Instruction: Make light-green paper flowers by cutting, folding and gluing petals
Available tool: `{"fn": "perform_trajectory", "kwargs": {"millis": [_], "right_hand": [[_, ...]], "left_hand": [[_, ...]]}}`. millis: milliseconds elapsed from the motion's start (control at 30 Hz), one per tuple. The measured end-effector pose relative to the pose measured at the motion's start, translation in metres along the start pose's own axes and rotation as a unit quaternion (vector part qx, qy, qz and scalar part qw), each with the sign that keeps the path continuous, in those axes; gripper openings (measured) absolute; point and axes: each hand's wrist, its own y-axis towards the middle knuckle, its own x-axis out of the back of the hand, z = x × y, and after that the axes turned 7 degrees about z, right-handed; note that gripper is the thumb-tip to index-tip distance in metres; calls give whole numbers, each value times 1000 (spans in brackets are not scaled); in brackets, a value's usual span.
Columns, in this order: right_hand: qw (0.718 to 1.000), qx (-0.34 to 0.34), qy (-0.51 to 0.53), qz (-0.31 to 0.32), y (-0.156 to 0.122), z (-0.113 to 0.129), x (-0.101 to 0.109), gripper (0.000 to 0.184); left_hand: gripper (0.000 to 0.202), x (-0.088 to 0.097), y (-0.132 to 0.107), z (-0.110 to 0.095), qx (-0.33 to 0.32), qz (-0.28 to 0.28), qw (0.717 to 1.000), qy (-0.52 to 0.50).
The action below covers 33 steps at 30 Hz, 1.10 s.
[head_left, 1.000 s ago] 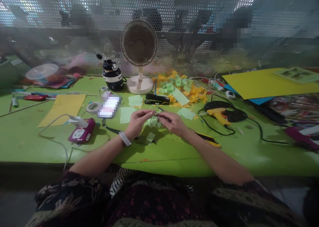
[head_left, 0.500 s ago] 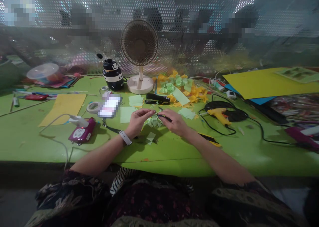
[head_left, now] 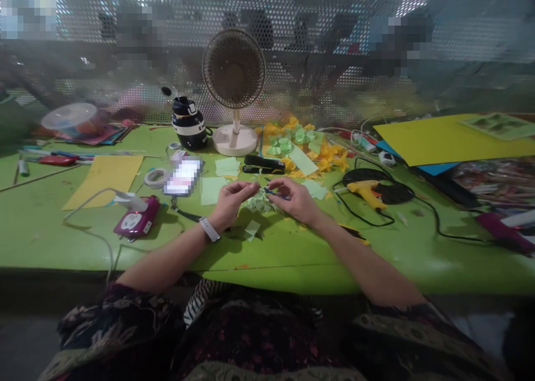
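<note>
My left hand (head_left: pixel 231 201) and my right hand (head_left: pixel 295 200) meet over the middle of the green table (head_left: pixel 292 247). The left fingers pinch a pale green folded paper piece (head_left: pixel 258 203) that sits between the two hands. The right fingers are closed on a thin dark tool with a blue part (head_left: pixel 272 191), its tip pointing at the paper. A small green paper scrap (head_left: pixel 252 229) lies just below the hands. A watch is on my left wrist.
A desk fan (head_left: pixel 234 86), a black bottle (head_left: pixel 188 126), a stapler (head_left: pixel 263 165), a phone (head_left: pixel 183 177), tape roll (head_left: pixel 155 178), a pile of yellow and green paper flowers (head_left: pixel 307 147), a yellow glue gun (head_left: pixel 365 193) with cable, a maroon power strip (head_left: pixel 136 220), yellow sheets (head_left: pixel 443 138).
Both hands shifted slightly up and away from me. The right hand's tool now shows a blue part near the paper piece; the grips are unchanged.
</note>
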Motion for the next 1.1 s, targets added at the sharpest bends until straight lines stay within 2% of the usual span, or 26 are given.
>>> {"fn": "perform_trajectory", "kwargs": {"millis": [100,300,567,833,933,1100], "right_hand": [[999,20,-42,-25,0,0,-3,21],[999,14,-30,-1,1,1,0,25],[999,-24,6,30,0,2,2,21],[986,56,-149,-52,0,-1,-2,16],[974,91,-197,-67,0,-2,-2,14],[969,113,-209,-62,0,-5,-2,19]], "left_hand": [[27,0,0,1,-23,-7,999,31],[23,5,1,4,-56,17,995,86],[26,7,2,6,-24,59,997,37],[26,6,3,6,-26,17,999,40],[23,6,2,5,-44,15,997,58],[22,6,1,3,-69,14,994,86]]}}
